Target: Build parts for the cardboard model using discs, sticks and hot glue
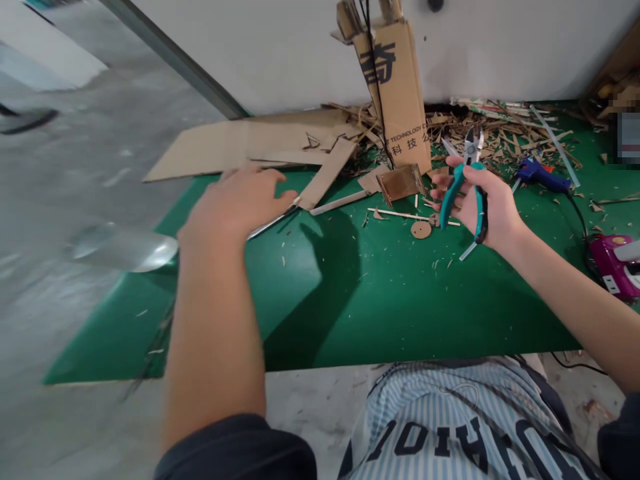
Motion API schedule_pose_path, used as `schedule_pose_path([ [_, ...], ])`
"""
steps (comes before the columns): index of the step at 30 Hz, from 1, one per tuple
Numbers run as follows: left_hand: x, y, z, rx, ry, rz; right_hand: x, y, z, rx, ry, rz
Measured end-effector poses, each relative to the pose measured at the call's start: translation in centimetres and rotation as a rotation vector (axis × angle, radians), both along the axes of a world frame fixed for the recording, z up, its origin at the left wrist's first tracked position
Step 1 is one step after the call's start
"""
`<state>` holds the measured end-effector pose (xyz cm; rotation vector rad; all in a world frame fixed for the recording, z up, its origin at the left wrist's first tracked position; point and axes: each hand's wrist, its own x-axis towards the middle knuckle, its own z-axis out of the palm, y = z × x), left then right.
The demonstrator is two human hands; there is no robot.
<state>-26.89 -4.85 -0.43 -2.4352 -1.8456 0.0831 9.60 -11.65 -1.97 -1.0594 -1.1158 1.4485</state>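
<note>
My right hand (pixel 487 203) is raised over the green mat (pixel 350 300) and grips a pair of teal-handled cutting pliers (pixel 465 183), jaws pointing up. My left hand (pixel 235 203) reaches forward, blurred, with its fingers curled down near a thin metal strip (pixel 273 222) and a cardboard strip (pixel 327 173). I cannot see whether it grips anything. Between the hands lie a small folded cardboard piece (pixel 400 183), a cardboard disc (pixel 421 229) and thin wooden sticks (pixel 400 215).
A tall cardboard box (pixel 400 100) stands at the back against the white wall. Flat cardboard sheets (pixel 240 143) lie at the back left. Scraps (pixel 505 133) litter the back right. A blue glue gun (pixel 540 175) and a magenta device (pixel 613 263) sit on the right.
</note>
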Motion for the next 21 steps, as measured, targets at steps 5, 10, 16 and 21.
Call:
schedule_pose_path([
  [5, 10.8, -4.3, 1.2, -0.031, -0.046, -0.128, 1.3, 0.2, -1.7, 0.253, -0.373, -0.143],
  [10, 17.9, -5.5, -0.4, -0.017, 0.130, -0.350, 3.0, 0.7, -3.0, 0.615, -0.938, -0.237],
  [16, 20.1, -3.4, -1.6, -0.089, 0.165, -0.285, 3.4, 2.5, -5.3, 0.693, -1.362, -0.383],
  [21, 20.3, -3.3, -1.8, -0.090, 0.126, -0.247, 3.2, 3.3, -5.3, 0.760, -1.463, -0.410],
])
